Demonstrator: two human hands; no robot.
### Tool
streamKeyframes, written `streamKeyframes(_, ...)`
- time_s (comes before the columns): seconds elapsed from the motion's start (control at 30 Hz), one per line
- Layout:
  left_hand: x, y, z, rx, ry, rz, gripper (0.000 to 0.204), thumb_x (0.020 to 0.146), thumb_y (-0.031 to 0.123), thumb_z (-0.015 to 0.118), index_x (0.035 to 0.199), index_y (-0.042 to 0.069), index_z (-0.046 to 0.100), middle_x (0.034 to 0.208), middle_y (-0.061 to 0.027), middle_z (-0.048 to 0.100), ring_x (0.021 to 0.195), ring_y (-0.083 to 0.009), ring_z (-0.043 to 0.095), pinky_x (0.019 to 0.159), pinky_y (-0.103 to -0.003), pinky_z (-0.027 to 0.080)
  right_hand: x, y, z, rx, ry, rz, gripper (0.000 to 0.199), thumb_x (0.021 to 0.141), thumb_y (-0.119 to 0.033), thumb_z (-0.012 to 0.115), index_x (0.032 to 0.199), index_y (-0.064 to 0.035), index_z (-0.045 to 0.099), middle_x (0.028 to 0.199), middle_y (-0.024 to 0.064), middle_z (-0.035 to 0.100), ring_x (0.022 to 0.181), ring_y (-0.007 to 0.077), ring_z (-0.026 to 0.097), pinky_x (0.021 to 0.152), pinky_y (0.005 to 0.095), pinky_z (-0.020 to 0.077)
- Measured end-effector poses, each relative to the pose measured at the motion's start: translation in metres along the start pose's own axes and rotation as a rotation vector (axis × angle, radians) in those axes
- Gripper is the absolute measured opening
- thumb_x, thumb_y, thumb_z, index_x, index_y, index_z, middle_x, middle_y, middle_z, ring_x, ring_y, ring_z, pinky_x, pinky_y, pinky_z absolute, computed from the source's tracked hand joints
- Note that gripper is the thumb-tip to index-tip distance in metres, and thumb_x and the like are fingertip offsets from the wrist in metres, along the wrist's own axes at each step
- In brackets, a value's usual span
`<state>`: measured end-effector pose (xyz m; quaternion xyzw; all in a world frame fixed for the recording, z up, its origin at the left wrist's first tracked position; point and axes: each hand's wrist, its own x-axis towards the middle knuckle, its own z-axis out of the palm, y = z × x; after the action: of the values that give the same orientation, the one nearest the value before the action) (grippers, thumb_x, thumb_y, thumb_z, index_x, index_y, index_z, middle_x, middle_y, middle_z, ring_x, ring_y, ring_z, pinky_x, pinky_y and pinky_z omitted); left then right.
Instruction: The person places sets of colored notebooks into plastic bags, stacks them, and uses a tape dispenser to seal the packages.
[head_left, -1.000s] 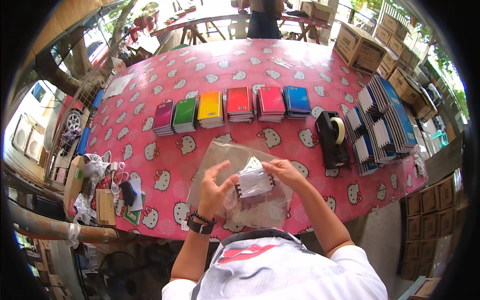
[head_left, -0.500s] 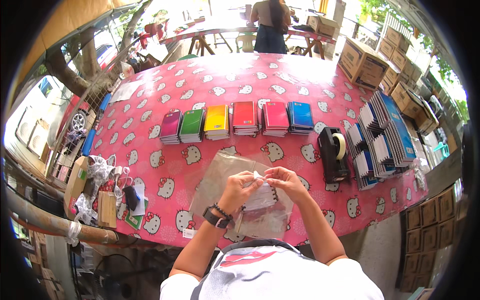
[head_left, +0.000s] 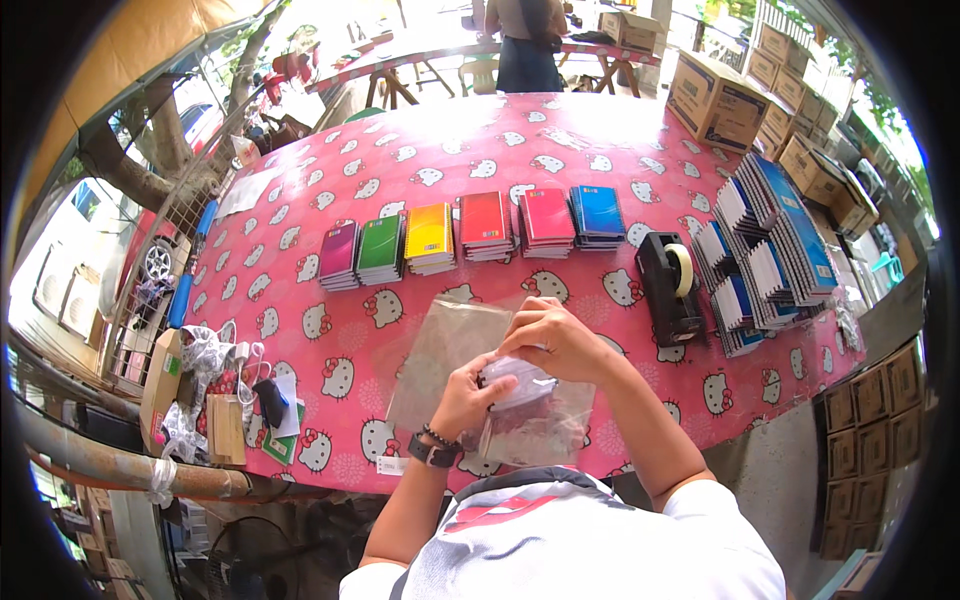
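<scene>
My left hand (head_left: pixel 466 397) grips a small white-paged notebook (head_left: pixel 522 384), its thumb lying across the near part of it. Glossy see-through plastic seems to lie over or around the notebook. At the notebook's far edge, my right hand (head_left: pixel 545 330) is closed in a pinch; the fingertips hide what is between them. Beneath both hands, clear plastic sheets or bags (head_left: pixel 440 350) are spread on the pink patterned tablecloth (head_left: pixel 340 420). Beyond them stands a row of spiral notebook stacks: purple (head_left: pixel 338 250), green (head_left: pixel 381 245), yellow (head_left: pixel 429 232), red (head_left: pixel 486 220), pink (head_left: pixel 547 220) and blue (head_left: pixel 597 212).
A black tape dispenser (head_left: pixel 665 300) stands right of the hands, beside piled blue notebooks (head_left: pixel 785 235). Cloth (head_left: pixel 205 355), a wood block (head_left: pixel 226 428) and a cord lie at the left edge. Cardboard boxes (head_left: pixel 715 100) sit at the far right. Another person (head_left: pixel 527 45) stands at a far table.
My right hand has turned over and come left above the notebook. My left thumb now presses on the notebook, whose black spiral edge showed before. The view has shifted slightly.
</scene>
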<state>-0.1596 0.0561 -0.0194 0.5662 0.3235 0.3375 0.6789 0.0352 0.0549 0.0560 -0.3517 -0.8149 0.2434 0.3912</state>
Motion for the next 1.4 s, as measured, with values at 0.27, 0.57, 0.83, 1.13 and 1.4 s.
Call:
streamKeyframes(0.27, 0.023, 0.002, 0.003, 0.164, 0.179, 0.23, 0.02, 0.08, 0.008, 0.068, 0.098, 0.001, 0.067, 0.083, -0.0025, 0.065, 0.075, -0.0065, 0.058, 0.066, -0.019, 0.047, -0.042, 0.042, 0.013, 0.167, 0.0, 0.468, 0.041, 0.072, -0.032, 0.075, 0.1, -0.0036, 0.065, 0.091, 0.009, 0.065, 0.087, 0.0179, 0.06, 0.078, 0.0312, 0.0466)
streamKeyframes(0.57, 0.017, 0.031, -0.013, 0.459, 0.203, 0.347, 0.024, 0.074, 0.006, 0.072, 0.097, 0.001, 0.067, 0.098, -0.0065, 0.064, 0.087, -0.0122, 0.06, 0.075, -0.025, 0.049, -0.042, 0.04, 0.034, 0.177, 0.16, 0.391, 0.026, 0.071, -0.02, 0.075, 0.09, -0.0043, 0.068, 0.084, 0.0071, 0.065, 0.08, 0.0183, 0.058, 0.072, 0.0309, 0.0452)
streamKeyframes(0.83, 0.002, 0.017, -0.014, 0.638, 0.195, 0.437, 0.028, 0.072, 0.013, 0.074, 0.097, 0.003, 0.068, 0.099, -0.0091, 0.066, 0.098, -0.0198, 0.059, 0.083, -0.031, 0.047, -0.041, 0.04, 0.034, 0.111, 0.084, 0.169, 0.025, 0.072, -0.014, 0.072, 0.095, -0.006, 0.068, 0.098, 0.0064, 0.066, 0.095, 0.0215, 0.058, 0.083, 0.0342, 0.0456)
streamKeyframes(1.13, -0.024, 0.001, -0.005, 0.993, 0.082, 0.614, 0.051, 0.072, 0.032, 0.072, 0.117, 0.012, 0.06, 0.125, -0.0053, 0.054, 0.126, -0.0244, 0.04, 0.107, -0.042, 0.024, -0.072, 0.01, 0.034, -0.253, -0.011, -0.007, 0.048, 0.068, -0.033, 0.074, 0.111, -0.0142, 0.063, 0.13, 0.0054, 0.051, 0.125, 0.0291, 0.04, 0.098, 0.043, 0.0317)
streamKeyframes(1.4, -0.015, -0.009, 0.009, 0.715, 0.321, 0.647, 0.01, 0.078, 0.011, 0.066, 0.088, 0.009, 0.069, 0.097, -0.0041, 0.068, 0.101, -0.0187, 0.061, 0.105, -0.038, 0.028, -0.062, 0.007, 0.064, -0.234, 0.309, 0.096, 0.019, 0.07, -0.018, 0.073, 0.073, -0.0046, 0.059, 0.111, 0.0127, 0.059, 0.105, 0.0311, 0.052, 0.09, 0.0443, 0.0377)
